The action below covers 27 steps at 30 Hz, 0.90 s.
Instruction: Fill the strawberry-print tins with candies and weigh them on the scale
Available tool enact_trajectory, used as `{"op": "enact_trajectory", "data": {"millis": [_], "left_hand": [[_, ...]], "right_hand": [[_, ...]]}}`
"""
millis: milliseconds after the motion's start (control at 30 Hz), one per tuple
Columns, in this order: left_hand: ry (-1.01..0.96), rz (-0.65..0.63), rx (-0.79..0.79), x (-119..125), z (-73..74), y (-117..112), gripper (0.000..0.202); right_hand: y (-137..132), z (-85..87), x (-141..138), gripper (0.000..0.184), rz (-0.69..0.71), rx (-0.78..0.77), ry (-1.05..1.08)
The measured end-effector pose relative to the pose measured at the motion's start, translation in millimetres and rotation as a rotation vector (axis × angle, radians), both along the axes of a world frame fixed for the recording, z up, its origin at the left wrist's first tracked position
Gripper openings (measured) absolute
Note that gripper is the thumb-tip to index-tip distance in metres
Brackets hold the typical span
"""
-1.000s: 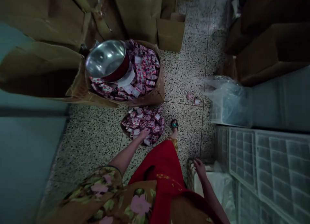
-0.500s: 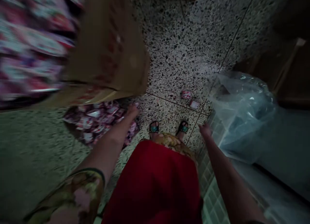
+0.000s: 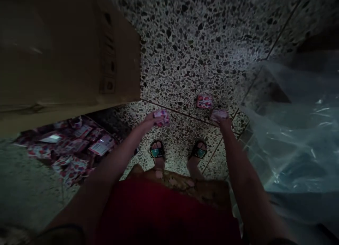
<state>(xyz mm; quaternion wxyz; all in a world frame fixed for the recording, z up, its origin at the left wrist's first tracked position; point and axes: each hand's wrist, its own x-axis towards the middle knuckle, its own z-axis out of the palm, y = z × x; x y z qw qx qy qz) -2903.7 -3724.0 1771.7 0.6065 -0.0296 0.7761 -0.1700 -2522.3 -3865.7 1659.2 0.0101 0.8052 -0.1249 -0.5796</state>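
Observation:
My left hand (image 3: 150, 120) is closed on a small pink, red and white packet (image 3: 161, 118), held above the floor in front of my left foot. Low on the right, my right hand (image 3: 224, 120) has its fingers on another such packet (image 3: 216, 114) and looks closed around it; whether that packet is lifted, I cannot tell. Just to the left of that hand, a third packet with a red pattern (image 3: 204, 101) lies on the speckled floor. To the left of my left forearm is a heap of similar packets (image 3: 76, 142), partly hidden by the arm.
A large cardboard box (image 3: 116, 61) fills the upper left. On the right, a clear plastic bag (image 3: 291, 132) bulges beside a tiled edge (image 3: 245, 139). My sandalled feet (image 3: 157, 149) stand on the terrazzo floor (image 3: 185, 54).
My left hand has come away from the heap toward the right, with a packet in it. My right hand has reached forward onto a floor packet. The view has tipped lower.

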Motion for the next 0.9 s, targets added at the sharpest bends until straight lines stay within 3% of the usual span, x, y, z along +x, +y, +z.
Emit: {"op": "enact_trajectory", "data": {"millis": [67,100,167,233,300,367,400,467,600,700,800,900], "left_hand": [[-0.24,0.282,0.067,53.4,-37.7,4.3,0.063],[-0.29,0.335,0.112,78.7,-60.8,4.3,0.063],[-0.343,0.331,0.176,123.5,-108.9,-1.9,0.06],[-0.347,0.298,0.161,157.4,-147.9,-15.5,0.06],[-0.311,0.343,0.152,178.4,-166.2,-29.5,0.059],[-0.278,0.425,0.165,185.5,-157.3,-33.7,0.057],[-0.291,0.443,0.165,183.9,-142.2,-29.8,0.056],[-0.328,0.456,0.151,172.5,-92.8,-11.0,0.056],[-0.294,0.505,0.149,134.7,51.5,38.3,0.06],[-0.129,0.631,0.164,111.2,160.4,55.5,0.059],[0.293,0.764,0.268,93.7,253.2,54.8,0.063],[0.821,0.768,0.331,69.0,331.7,44.9,0.062]], "right_hand": [[12.1,-3.0,2.7,0.033,-0.297,0.037,0.046],[18.3,-8.0,2.2,0.03,-0.462,0.056,0.087],[31.4,-22.3,-4.8,0.028,-0.664,0.067,0.191],[46.4,-33.4,-18.7,0.029,-0.707,0.062,0.292],[63.0,-30.1,-33.9,0.03,-0.714,0.074,0.337],[81.5,-6.9,-44.4,0.031,-0.729,0.124,0.348],[91.6,11.9,-47.1,0.032,-0.734,0.157,0.359],[113.4,60.6,-49.2,0.038,-0.716,0.184,0.438],[154.1,173.0,-55.8,0.054,-0.636,-0.011,0.662],[173.8,239.5,-70.8,0.054,-0.517,-0.233,0.833],[188.6,275.9,-90.3,0.045,-0.304,-0.321,0.902],[207.2,285.3,-108.5,0.043,-0.044,-0.252,0.856]]}}
